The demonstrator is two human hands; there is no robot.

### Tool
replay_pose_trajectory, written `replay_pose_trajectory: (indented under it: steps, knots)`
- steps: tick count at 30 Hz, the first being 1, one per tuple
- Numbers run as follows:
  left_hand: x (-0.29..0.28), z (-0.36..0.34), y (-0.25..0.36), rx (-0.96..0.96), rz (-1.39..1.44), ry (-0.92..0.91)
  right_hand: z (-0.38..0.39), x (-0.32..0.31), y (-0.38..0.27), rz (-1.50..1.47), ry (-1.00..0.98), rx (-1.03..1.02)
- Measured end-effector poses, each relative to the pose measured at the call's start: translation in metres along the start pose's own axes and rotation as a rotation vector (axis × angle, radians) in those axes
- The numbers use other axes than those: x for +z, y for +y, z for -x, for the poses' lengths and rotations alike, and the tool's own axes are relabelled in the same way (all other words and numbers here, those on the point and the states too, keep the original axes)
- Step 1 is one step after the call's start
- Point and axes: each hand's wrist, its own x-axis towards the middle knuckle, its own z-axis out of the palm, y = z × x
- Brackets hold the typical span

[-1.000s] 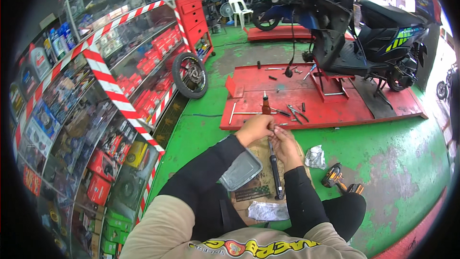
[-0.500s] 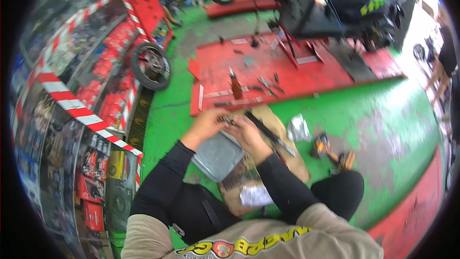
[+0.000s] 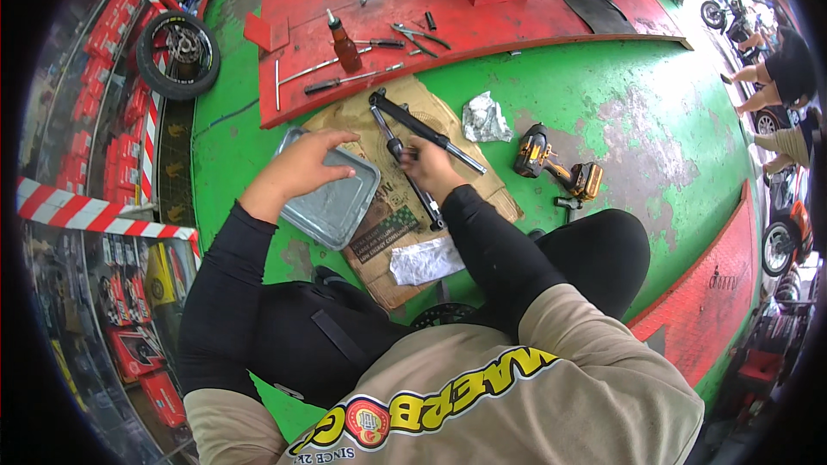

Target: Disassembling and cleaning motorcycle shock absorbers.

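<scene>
My left hand [image 3: 308, 165] is open, thumb and fingers spread apart, over the upper left part of a grey plastic tray [image 3: 332, 211]. Nothing shows in it. The fingers of my right hand [image 3: 428, 165] curl round the middle of a slim black and silver fork leg [image 3: 424, 198], which lies on a flattened cardboard sheet [image 3: 362, 250]. My fingertips are a little blurred there. Just beyond and to the right, a second black fork leg [image 3: 413, 123] with a bright silver tube slants across the cardboard.
A crumpled silver wrapper [image 3: 487, 118], a white cloth [image 3: 425, 261] and a yellow-black cordless power tool [image 3: 534, 153] lie nearby. Ahead, a red lift platform [image 3: 301, 26] carries pliers [image 3: 419, 37] and a brown bottle [image 3: 345, 45]. A wheel [image 3: 178, 56] stands at left.
My hands were together around a small metal part; they have come apart, left over the tray and right down onto the fork leg. The view has tilted downward.
</scene>
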Motion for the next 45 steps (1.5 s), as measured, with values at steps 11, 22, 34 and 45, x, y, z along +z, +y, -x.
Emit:
replay_pose_trajectory:
  steps: [11, 22, 34, 45]
  knots:
    - [-0.037, 0.022, 0.018, -0.176, 0.177, -0.029, 0.005, -0.227, 0.026, 1.288, 0.886, -0.387]
    - [-0.064, 0.036, 0.050, -0.173, 0.123, -0.094, -0.109, -0.112, -0.129, 0.786, 0.517, -0.743]
    - [-0.054, 0.013, 0.025, -0.198, 0.134, -0.182, -0.195, 0.016, -0.222, 1.741, 0.200, -1.139]
    - [-0.058, 0.015, 0.028, -0.265, 0.184, -0.210, -0.156, -0.011, -0.261, 1.570, 0.224, -1.146]
